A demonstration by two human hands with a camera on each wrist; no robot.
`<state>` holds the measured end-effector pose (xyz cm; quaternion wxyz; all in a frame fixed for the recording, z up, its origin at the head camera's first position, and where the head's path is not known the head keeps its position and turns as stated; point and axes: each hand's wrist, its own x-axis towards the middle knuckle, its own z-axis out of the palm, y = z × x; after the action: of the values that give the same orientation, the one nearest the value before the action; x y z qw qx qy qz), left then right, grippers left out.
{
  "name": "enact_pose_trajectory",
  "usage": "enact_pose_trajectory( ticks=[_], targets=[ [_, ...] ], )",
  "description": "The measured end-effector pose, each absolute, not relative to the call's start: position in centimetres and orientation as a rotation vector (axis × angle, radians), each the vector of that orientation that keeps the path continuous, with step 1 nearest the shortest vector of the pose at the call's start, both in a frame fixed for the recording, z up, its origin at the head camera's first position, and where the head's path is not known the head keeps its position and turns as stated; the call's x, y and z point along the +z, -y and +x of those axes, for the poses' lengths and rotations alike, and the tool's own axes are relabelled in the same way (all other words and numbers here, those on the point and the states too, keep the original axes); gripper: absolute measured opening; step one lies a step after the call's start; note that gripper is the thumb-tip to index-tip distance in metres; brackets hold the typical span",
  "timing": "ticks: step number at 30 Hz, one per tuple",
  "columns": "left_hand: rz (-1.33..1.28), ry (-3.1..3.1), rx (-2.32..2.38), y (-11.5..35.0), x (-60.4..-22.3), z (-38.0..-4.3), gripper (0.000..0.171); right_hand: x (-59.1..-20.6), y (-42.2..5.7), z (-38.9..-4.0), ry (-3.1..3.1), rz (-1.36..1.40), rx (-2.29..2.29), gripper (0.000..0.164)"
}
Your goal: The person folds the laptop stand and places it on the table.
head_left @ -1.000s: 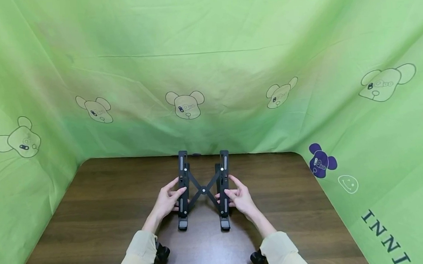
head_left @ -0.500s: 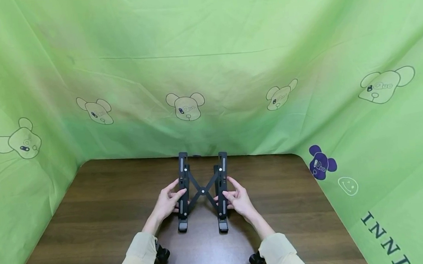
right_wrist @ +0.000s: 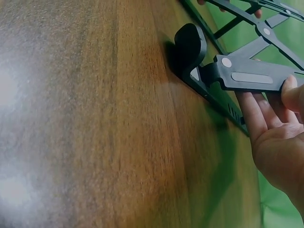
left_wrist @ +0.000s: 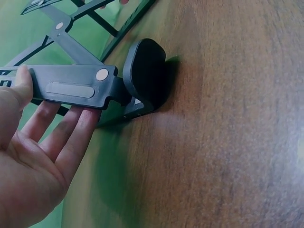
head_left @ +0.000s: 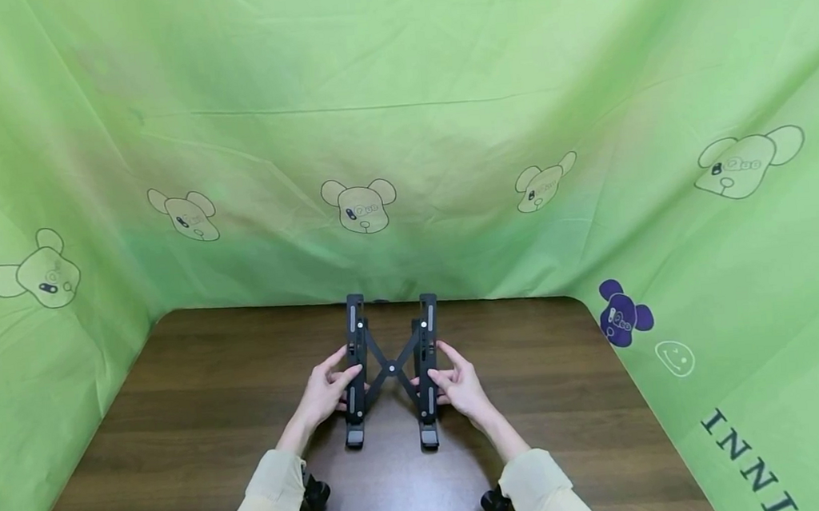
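Laptop stand [head_left: 392, 367] in narrow pinches: left hand [head_left: 322, 393], right hand [head_left: 466, 388].

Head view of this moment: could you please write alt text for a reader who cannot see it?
A person's left hand and right hand grip opposite sides of a black X-braced stand on a brown wood-grain table. A green cloth with cartoon animal heads hangs behind and along both sides.
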<state>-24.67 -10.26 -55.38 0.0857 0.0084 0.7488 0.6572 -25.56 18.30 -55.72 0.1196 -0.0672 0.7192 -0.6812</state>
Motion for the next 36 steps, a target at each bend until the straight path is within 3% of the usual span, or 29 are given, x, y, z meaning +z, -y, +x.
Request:
enact_pose_trajectory(
  ticks=[36],
  targets=[
    [0.005,-2.249,1.937,10.4,-55.3,-24.8,0.067,-56.1,-16.0,-26.0,-2.125,-0.215,-1.998,0.072]
  ],
)
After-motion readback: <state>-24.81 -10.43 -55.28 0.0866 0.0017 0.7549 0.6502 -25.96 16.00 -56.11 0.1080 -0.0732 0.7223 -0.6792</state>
